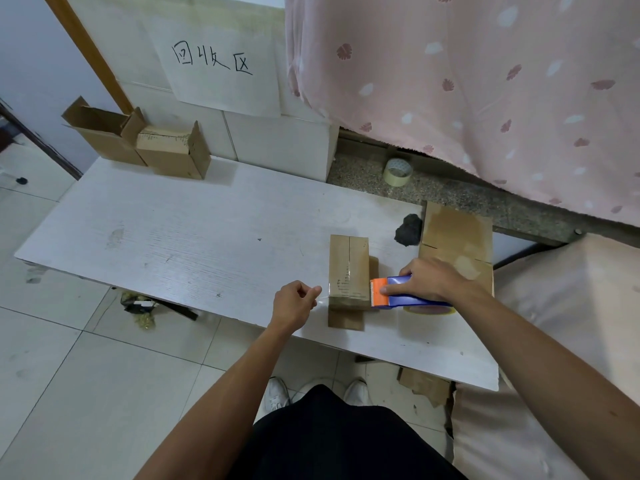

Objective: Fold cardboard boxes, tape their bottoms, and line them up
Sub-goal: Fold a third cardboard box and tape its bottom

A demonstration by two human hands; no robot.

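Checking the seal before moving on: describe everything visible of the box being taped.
The box is brown cardboard, long and narrow, lying on the white table near its front edge. Two closed flaps meet in a lengthwise seam on top, under clear tape. A loose flap lies flat at its near end. The right grip holds the tape dispenser, orange nose against its right side; the left grip pinches a clear tape strip running from its near-left corner.

Blue-orange tape dispenser, brown box
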